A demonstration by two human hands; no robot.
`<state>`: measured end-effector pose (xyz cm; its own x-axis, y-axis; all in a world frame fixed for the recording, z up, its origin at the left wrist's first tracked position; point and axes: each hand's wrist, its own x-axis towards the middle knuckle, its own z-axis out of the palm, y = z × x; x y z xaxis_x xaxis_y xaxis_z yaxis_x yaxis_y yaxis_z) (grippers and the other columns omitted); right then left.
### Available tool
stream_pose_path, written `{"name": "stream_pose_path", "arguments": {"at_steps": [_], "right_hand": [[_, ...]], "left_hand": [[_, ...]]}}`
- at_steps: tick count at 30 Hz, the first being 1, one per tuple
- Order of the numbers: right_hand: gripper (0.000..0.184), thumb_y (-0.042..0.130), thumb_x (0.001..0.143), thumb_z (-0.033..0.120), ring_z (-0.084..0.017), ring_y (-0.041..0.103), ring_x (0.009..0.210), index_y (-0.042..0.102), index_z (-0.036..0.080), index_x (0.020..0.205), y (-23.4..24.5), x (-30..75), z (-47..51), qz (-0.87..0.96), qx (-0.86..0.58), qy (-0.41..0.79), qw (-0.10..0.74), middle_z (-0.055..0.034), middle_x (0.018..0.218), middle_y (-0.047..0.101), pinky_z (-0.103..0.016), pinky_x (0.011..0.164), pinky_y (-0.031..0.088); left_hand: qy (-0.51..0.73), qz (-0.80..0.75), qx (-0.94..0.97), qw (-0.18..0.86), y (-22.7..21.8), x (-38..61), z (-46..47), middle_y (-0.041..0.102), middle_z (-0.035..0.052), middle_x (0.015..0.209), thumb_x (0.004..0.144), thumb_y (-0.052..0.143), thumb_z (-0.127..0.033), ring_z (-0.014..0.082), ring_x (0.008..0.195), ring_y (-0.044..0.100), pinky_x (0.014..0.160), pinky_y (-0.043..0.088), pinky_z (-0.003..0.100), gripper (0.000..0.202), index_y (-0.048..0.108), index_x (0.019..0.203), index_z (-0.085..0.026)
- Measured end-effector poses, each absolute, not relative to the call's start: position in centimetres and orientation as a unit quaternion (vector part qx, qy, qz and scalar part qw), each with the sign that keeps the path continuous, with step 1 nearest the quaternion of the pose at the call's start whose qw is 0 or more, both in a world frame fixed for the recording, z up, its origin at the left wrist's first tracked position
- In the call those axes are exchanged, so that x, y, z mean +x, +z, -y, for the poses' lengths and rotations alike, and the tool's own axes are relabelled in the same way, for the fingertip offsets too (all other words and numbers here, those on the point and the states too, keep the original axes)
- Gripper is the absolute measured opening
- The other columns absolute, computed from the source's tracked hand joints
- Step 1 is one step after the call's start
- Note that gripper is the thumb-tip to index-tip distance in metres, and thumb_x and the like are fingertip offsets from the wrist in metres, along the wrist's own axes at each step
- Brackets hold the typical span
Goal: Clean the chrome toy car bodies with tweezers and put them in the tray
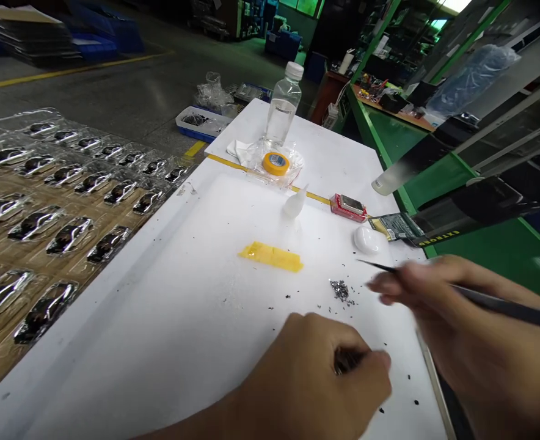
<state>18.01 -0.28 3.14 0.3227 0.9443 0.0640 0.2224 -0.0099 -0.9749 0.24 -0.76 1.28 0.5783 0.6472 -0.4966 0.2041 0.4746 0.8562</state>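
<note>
A: Where's the left hand (316, 379)?

B: Low over the white table (160, 342), knuckles up; its fingers curl shut around a small dark piece (346, 360), too small to identify.

A: And the right hand (462, 324)?

B: Reaching in from the right, blurred; its fingers are closed on black tweezers (503, 304), tips angled left, just above a cluster of dark flecks (341, 290); a yellow strip (270, 256) lies farther on.

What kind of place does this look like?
Probably a factory workshop for small-parts assembly: rows of dark parts in clear blister trays, fine tweezers in the right hand, and a concrete floor with yellow lines beyond the white workbench.
</note>
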Motion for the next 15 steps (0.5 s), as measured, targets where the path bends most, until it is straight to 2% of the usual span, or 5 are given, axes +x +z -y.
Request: {"name": "stream_pose_path", "arguments": {"at_steps": [2, 5, 10, 13, 15], "right_hand": [[0.026, 0.087, 0.074, 0.044, -0.017, 0.072, 0.064, 0.073, 0.022, 0.07, 2.4, 14.9, -2.3, 0.509, -0.633, 0.38, 0.442, -0.0046, 0.07, 0.075, -0.024, 0.056, 0.058], [0.032, 0.084, 0.076, 0.047, -0.018, 0.071, 0.064, 0.071, 0.02, 0.067, 0.7, 11.4, -4.9, 0.559, -0.621, 0.422, 0.351, -0.0061, 0.071, 0.076, -0.025, 0.055, 0.054], [0.031, 0.079, 0.082, 0.048, -0.017, 0.067, 0.07, 0.07, 0.02, 0.071, -0.7, 9.6, -5.5, 0.591, -0.624, 0.414, 0.301, -0.0048, 0.076, 0.076, -0.024, 0.055, 0.048], [0.027, 0.078, 0.084, 0.044, -0.016, 0.066, 0.07, 0.071, 0.021, 0.072, -0.5, 9.4, -5.2, 0.594, -0.644, 0.388, 0.286, -0.0042, 0.078, 0.076, -0.024, 0.055, 0.046], [0.026, 0.078, 0.085, 0.043, -0.015, 0.064, 0.067, 0.071, 0.021, 0.072, -0.5, 9.3, -5.2, 0.598, -0.652, 0.374, 0.28, -0.0035, 0.077, 0.076, -0.024, 0.055, 0.045]], "left_hand": [[0.11, -0.43, 0.511, 0.736, 1.2, 0.0, 0.8, 0.056, -0.0013, 0.052, 0.085, 0.062, -0.044, 0.0105, 0.044, 0.048, 0.039, 0.029, 0.02, 0.033, 0.077, 0.07, -0.019], [0.078, -0.419, 0.511, 0.747, 0.5, -0.1, 0.9, 0.062, 0.0004, 0.058, 0.079, 0.068, -0.045, 0.0147, 0.05, 0.055, 0.041, 0.03, 0.022, 0.027, 0.08, 0.078, -0.021], [0.117, -0.318, 0.559, 0.757, -2.3, 0.6, 1.0, 0.068, 0.002, 0.063, 0.082, 0.067, -0.043, 0.0186, 0.058, 0.066, 0.048, 0.038, 0.024, 0.027, 0.083, 0.087, -0.022], [0.136, -0.283, 0.581, 0.751, -3.9, 1.5, 1.3, 0.075, 0.002, 0.076, 0.084, 0.065, -0.048, 0.0206, 0.065, 0.071, 0.052, 0.042, 0.024, 0.033, 0.083, 0.098, -0.024], [0.1, -0.289, 0.593, 0.745, -4.3, 2.0, 1.4, 0.079, 0.0018, 0.089, 0.086, 0.063, -0.049, 0.0243, 0.074, 0.074, 0.052, 0.043, 0.024, 0.035, 0.081, 0.108, -0.028]]}}
